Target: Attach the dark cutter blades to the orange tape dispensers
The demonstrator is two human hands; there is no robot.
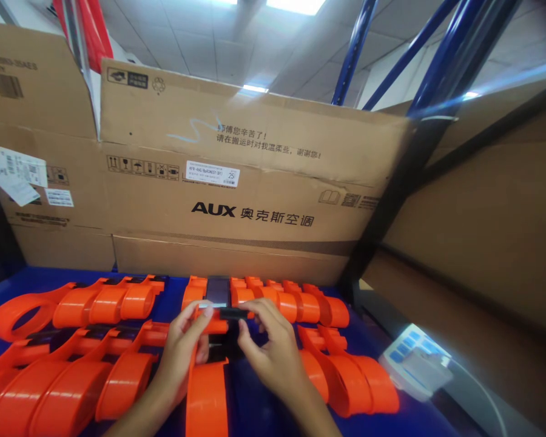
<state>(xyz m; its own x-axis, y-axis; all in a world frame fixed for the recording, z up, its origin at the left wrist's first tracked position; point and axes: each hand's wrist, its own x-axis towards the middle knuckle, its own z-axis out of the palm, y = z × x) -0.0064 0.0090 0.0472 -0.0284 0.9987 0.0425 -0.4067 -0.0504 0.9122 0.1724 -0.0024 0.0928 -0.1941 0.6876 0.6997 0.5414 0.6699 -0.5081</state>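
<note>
My left hand [188,337] is closed around the upper part of an orange plastic tape dispenser [207,394]. Its wide ring hangs below the hand, and a pale toothed strip [212,305] shows by the thumb. My right hand [270,343] pinches the right end of a short black cylindrical piece [233,313] between thumb and fingertips. That piece lies right beside the top of the dispenser; I cannot tell whether it is attached. Just behind both hands is a dark rectangular object [218,290].
Rows of orange tape dispensers [75,388] lie left and right on the blue work surface [255,403], several with black parts. More dispensers [295,306] stand behind. A cardboard wall [255,243] and dark rack post [386,182] border it. At right sits a white device [416,358] with a cable.
</note>
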